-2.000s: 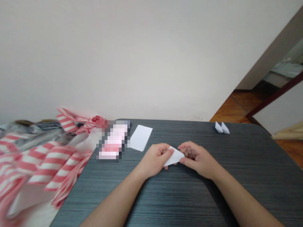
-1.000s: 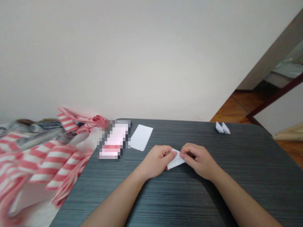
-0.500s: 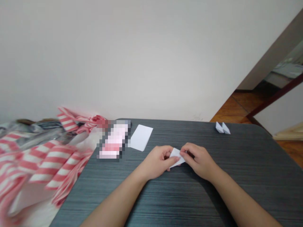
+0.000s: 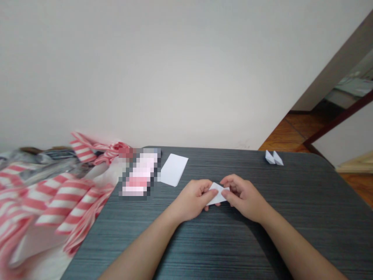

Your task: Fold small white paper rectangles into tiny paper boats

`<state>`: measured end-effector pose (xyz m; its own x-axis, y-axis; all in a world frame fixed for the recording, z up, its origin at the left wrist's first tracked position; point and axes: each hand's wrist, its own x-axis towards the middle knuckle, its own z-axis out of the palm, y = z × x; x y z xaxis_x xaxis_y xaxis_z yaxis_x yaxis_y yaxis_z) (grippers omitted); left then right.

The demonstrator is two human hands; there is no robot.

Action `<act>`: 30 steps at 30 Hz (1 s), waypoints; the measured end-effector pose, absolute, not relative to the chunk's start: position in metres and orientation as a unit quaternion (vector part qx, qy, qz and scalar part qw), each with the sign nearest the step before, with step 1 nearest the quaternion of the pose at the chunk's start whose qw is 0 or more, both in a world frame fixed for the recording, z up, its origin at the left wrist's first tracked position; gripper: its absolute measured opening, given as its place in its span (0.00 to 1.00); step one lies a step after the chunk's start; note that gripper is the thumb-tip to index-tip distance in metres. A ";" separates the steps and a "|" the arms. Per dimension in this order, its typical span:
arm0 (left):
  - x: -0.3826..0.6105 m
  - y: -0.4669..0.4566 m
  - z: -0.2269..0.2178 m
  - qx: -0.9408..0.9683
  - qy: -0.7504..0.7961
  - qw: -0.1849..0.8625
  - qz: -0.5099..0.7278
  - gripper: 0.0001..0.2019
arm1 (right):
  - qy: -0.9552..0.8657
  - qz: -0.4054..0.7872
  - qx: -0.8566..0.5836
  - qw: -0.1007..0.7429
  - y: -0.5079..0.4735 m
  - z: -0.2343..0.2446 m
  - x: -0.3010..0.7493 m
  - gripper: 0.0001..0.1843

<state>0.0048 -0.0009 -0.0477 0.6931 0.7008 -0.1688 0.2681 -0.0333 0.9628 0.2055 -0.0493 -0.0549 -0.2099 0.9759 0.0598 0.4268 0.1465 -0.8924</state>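
Between my hands is a small folded piece of white paper [image 4: 217, 197], held just above the dark table. My left hand [image 4: 194, 200] pinches its left side, thumb on top and fingers underneath. My right hand [image 4: 241, 197] grips the right corner, its thumb pressed on the paper and its index finger raised behind the upper edge. The other fingers lie partly hidden beneath the paper. Farther off, a stack of white paper sheets [image 4: 175, 170] lies to the left, and two folded white paper pieces [image 4: 274, 158] stand side by side at the back right.
The dark wood-grain table [image 4: 221, 249] has rounded back corners and meets a pale wall [image 4: 186, 77]. A pixelated phone-like object [image 4: 140, 173] lies at the left edge. Red-and-white striped cloth [image 4: 61, 198] is heaped beside the table. Wooden floor [image 4: 281, 136] shows at right.
My right thumb has come down flatter on the paper, and the right fingers have spread and lifted a little. The left hand has barely moved and keeps its hold.
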 end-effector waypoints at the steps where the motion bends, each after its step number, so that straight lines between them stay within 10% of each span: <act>1: 0.005 -0.001 -0.048 0.697 0.350 0.600 0.178 0.15 | -0.671 0.400 -0.528 0.334 -0.049 -0.054 0.205 0.06; 30: 0.003 -0.002 -0.046 0.744 0.346 0.546 0.169 0.16 | -0.656 0.454 -0.527 0.292 -0.049 -0.046 0.202 0.13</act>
